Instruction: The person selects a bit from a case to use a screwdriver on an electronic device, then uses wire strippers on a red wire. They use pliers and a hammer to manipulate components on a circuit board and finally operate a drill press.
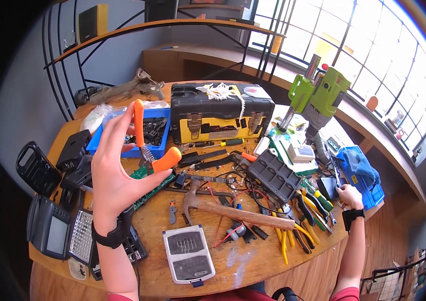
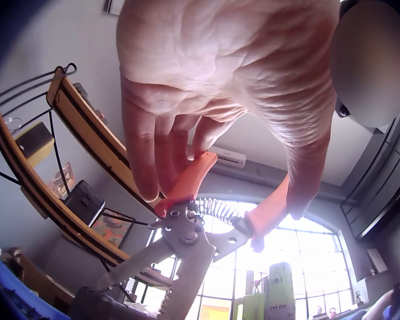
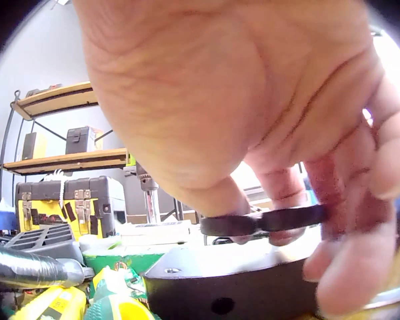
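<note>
My left hand (image 1: 112,173) holds a pair of wire strippers (image 2: 187,243) raised above the table, fingers on one orange handle (image 1: 139,123) and thumb on the other. The handles are spread with a coil spring (image 2: 217,209) between them, and the notched metal jaws stand apart, pointing down. At the table's right side, my right hand (image 1: 349,196) pinches a slim black piece (image 3: 263,221) between thumb and fingers. Below it in the right wrist view is a black box-like object (image 3: 233,293) with a pale top. I cannot tell what the black piece belongs to.
A claw hammer (image 1: 243,213) lies mid-table, behind a bit case (image 1: 189,253). Several pliers (image 1: 305,220) crowd the right front. A black and yellow toolbox (image 1: 220,113), blue parts bin (image 1: 160,149) and green drill press (image 1: 318,95) stand behind. Blue tray (image 1: 373,198) beside my right hand.
</note>
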Demonstrator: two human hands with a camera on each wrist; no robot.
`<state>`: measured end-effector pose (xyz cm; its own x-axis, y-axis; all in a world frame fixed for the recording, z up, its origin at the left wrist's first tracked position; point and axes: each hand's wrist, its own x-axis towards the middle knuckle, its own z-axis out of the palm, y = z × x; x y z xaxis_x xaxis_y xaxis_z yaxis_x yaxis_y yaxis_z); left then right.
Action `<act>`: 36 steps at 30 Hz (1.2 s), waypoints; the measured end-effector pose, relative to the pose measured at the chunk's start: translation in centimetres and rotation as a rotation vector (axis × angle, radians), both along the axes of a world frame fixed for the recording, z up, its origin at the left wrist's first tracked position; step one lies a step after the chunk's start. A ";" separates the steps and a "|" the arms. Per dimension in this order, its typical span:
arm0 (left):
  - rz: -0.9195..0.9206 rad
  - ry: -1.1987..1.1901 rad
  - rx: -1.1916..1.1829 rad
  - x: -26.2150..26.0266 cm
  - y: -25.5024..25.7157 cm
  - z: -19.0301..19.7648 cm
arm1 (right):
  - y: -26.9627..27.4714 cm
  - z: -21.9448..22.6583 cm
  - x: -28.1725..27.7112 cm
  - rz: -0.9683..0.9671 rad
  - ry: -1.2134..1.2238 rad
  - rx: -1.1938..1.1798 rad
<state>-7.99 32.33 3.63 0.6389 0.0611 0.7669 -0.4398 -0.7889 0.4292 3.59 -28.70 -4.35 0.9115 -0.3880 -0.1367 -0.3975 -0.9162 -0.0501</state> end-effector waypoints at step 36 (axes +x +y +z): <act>0.043 0.000 0.033 0.2 0.2 -0.5 | -0.3 -0.3 -0.2 0.021 0.045 -0.003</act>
